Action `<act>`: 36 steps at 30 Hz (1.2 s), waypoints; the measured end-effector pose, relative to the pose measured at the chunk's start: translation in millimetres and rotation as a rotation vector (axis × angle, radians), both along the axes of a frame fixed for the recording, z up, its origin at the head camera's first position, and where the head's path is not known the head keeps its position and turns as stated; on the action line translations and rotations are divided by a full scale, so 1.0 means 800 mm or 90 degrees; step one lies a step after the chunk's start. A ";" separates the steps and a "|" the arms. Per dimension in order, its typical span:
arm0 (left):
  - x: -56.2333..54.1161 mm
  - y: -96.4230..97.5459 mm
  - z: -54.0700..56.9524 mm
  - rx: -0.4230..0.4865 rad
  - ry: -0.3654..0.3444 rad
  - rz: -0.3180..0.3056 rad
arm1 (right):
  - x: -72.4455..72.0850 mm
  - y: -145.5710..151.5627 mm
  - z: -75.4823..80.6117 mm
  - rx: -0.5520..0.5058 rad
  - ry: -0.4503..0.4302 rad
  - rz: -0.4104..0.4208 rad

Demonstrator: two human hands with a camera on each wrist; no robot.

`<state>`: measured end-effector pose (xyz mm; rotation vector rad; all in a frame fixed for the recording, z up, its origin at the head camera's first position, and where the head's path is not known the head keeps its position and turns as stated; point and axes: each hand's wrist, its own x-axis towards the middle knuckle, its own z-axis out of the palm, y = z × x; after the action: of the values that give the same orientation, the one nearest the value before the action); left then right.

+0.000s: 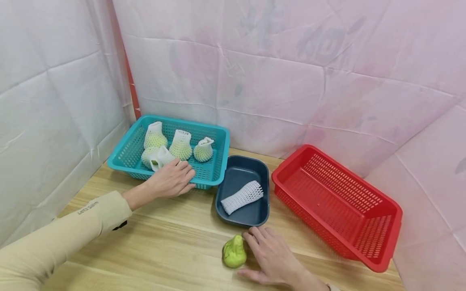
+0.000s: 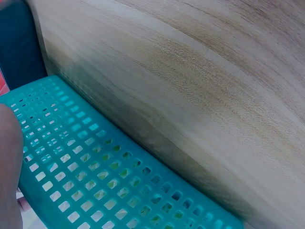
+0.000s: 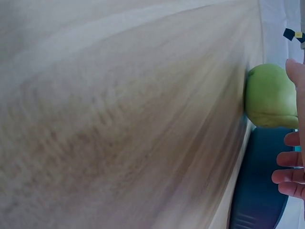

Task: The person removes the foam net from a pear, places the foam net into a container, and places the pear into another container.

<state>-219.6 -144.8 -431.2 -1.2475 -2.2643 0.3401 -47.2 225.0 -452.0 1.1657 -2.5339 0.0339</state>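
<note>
In the head view my left hand (image 1: 172, 178) rests over the front rim of a teal basket (image 1: 125, 167). Its thumb is outside the front wall; the fingertips are partly hidden behind the rim, close to a foam-netted fruit (image 1: 149, 157). Several other light green fruits in white foam nets, one a netted fruit (image 1: 181, 146), sit in that basket. A bare yellow-green pear (image 1: 234, 252) stands on the table. My right hand (image 1: 273, 256) is just right of it, thumb and fingers spread apart around that side. In the right wrist view the thumb overlaps the pear's (image 3: 270, 95) edge.
A dark blue tray (image 1: 222, 212) stands between the baskets, with one loose white foam net (image 1: 243, 197) lying in it. To the right is a red basket (image 1: 324, 218). Pale cloth walls (image 1: 262, 89) enclose the wooden table (image 1: 171, 246) at the back and sides.
</note>
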 end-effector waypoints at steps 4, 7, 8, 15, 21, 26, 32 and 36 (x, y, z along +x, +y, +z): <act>-0.001 0.001 0.000 0.000 -0.003 0.000 | 0.000 -0.006 -0.001 0.005 -0.022 -0.003; 0.000 0.001 0.001 -0.005 -0.007 0.006 | -0.001 -0.010 0.000 0.008 -0.044 -0.010; 0.000 0.001 0.002 -0.007 -0.008 0.008 | -0.002 -0.011 0.000 0.010 -0.051 -0.012; 0.003 0.002 0.005 -0.011 -0.009 0.014 | -0.005 -0.022 -0.002 0.022 -0.054 -0.001; 0.003 0.002 0.005 -0.011 -0.021 0.018 | -0.005 -0.032 -0.007 0.016 -0.042 0.020; 0.003 0.002 0.005 -0.014 -0.023 0.021 | -0.005 -0.040 -0.008 0.017 -0.042 0.036; 0.003 0.002 0.005 -0.014 -0.020 0.019 | -0.005 -0.045 -0.008 0.025 -0.049 0.047; 0.004 0.002 0.004 -0.015 -0.021 0.020 | -0.005 -0.048 -0.007 0.040 -0.056 0.054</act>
<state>-216.0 -143.5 -427.6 -1.2393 -2.3160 0.3600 -51.4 186.9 -457.9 1.3225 -2.5780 0.0271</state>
